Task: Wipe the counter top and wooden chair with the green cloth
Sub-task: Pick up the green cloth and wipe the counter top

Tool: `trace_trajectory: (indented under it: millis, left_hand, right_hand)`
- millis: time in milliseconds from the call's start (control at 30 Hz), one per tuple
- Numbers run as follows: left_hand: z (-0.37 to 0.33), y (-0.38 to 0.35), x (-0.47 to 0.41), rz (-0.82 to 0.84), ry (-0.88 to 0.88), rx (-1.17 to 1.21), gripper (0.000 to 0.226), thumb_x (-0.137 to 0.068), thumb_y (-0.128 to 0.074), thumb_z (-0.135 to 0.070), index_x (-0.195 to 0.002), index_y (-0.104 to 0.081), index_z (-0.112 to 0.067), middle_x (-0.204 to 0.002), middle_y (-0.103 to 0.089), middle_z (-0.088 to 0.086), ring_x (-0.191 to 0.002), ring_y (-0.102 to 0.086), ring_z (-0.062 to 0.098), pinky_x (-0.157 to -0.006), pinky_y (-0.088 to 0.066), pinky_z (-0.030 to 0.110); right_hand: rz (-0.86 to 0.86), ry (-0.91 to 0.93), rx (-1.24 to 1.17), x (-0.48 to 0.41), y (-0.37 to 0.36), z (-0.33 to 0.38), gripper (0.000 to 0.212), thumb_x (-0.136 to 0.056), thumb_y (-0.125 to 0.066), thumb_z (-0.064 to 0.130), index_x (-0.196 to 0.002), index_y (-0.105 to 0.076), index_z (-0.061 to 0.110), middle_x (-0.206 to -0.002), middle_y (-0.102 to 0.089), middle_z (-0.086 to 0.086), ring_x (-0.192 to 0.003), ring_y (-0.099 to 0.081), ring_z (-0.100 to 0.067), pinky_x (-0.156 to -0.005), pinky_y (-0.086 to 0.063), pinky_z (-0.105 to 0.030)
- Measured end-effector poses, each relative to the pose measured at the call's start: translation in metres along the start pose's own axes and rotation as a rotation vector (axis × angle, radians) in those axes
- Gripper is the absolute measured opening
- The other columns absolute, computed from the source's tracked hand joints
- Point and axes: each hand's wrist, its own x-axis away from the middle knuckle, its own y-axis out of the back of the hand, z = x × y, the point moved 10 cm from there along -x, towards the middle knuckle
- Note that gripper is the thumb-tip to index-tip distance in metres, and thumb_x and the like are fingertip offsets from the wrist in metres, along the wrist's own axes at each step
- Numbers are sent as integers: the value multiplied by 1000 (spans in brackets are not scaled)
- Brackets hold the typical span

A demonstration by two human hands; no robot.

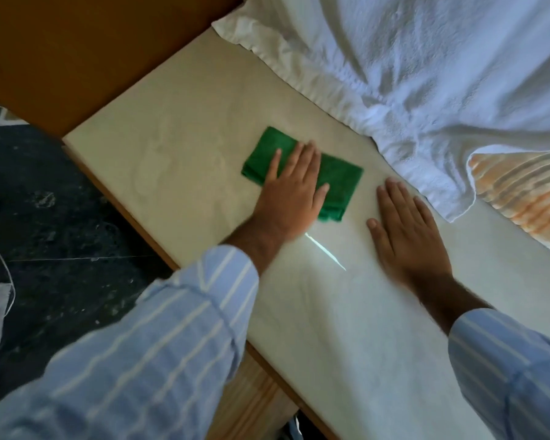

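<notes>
A folded green cloth (pixel 337 182) lies flat on the pale counter top (pixel 178 160). My left hand (pixel 292 192) presses down on the cloth with the palm flat and the fingers spread, covering its middle. To the right of the cloth, my right hand (pixel 407 230) rests flat on the bare counter, fingers apart, holding nothing. Both arms wear a blue striped shirt. No wooden chair shows clearly.
A rumpled white towel (pixel 410 74) covers the far right of the counter, and an orange-striped cloth (pixel 521 192) lies at the right edge. Brown wood panelling (pixel 77 52) stands at the far left. A dark speckled floor (pixel 51 223) runs below the counter's wooden front edge (pixel 261 369).
</notes>
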Motion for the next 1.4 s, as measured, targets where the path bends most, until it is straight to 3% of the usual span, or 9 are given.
trace_trajectory:
  millis: [100, 267, 333, 500, 633, 833, 1067, 1267, 1400]
  left_hand:
    - [12, -2, 13, 38, -137, -40, 67, -103, -22, -48, -157, -21, -9, -166, -19, 7, -152, -15, 21, -121, -13, 51]
    - [100, 3, -54, 61, 319, 29, 67, -104, -17, -46, -158, -9, -7, -167, -5, 9, -154, -4, 24, -122, -3, 54]
    - [93, -1, -67, 61, 382, 39, 67, -104, -18, -45, -158, -9, -7, -168, -5, 8, -153, -3, 25, -121, -1, 56]
    - [-14, -3, 7, 9, -67, -27, 64, -103, -24, -45, -157, -24, -10, -165, -21, 6, -152, -16, 23, -120, -12, 53]
    - [-1, -8, 62, 44, -295, -109, 64, -104, -22, -47, -158, -21, -12, -166, -18, 3, -153, -14, 20, -120, -13, 49]
    - [73, -1, 5, 44, 317, -1, 65, -104, -22, -43, -158, -14, -8, -167, -10, 7, -153, -8, 24, -121, -6, 56]
    - [-38, -7, 92, 37, -96, -14, 65, -103, -24, -48, -157, -24, -11, -165, -22, 5, -152, -17, 23, -118, -15, 54]
    - [13, -7, 13, 132, 342, 1, 69, -104, -21, -48, -158, -8, -7, -167, -5, 8, -153, -2, 26, -119, -3, 61]
    - [-14, -9, 33, 69, 324, 31, 71, -102, -22, -48, -158, -13, -5, -166, -10, 13, -153, -6, 29, -118, -4, 62]
  right_hand:
    - [10, -1, 7, -1, 0, 0, 67, -109, -29, 42, -168, -25, 10, -178, -19, -10, -166, -17, -24, -135, -14, -44]
    - [-2, -5, 9, -1, -2, -1, 66, -110, -28, 43, -168, -24, 12, -178, -18, -8, -166, -15, -22, -136, -11, -43]
    - [-8, -7, 14, -1, -3, -3, 66, -110, -27, 43, -168, -23, 12, -178, -18, -8, -166, -15, -22, -136, -11, -42]
    - [27, -6, 15, 0, -1, -1, 67, -111, -25, 43, -169, -19, 11, -179, -15, -8, -167, -12, -21, -136, -8, -41]
    - [40, -3, 21, 0, 0, 1, 67, -111, -23, 44, -170, -17, 12, -179, -13, -8, -167, -10, -21, -136, -6, -41]
    - [11, -6, 28, 0, 0, 0, 66, -111, -23, 42, -169, -21, 11, -179, -17, -9, -167, -14, -22, -136, -8, -41]
    - [27, -8, 3, 1, 2, 2, 67, -110, -22, 43, -169, -19, 12, -179, -14, -8, -167, -13, -22, -136, -9, -42]
    - [22, -20, -8, 1, 1, 1, 66, -111, -24, 43, -169, -19, 13, -179, -14, -7, -167, -12, -22, -135, -8, -41]
    - [30, -15, -7, 1, 2, 2, 63, -114, -29, 39, -170, -18, 13, -179, -13, -7, -167, -11, -21, -135, -7, -40]
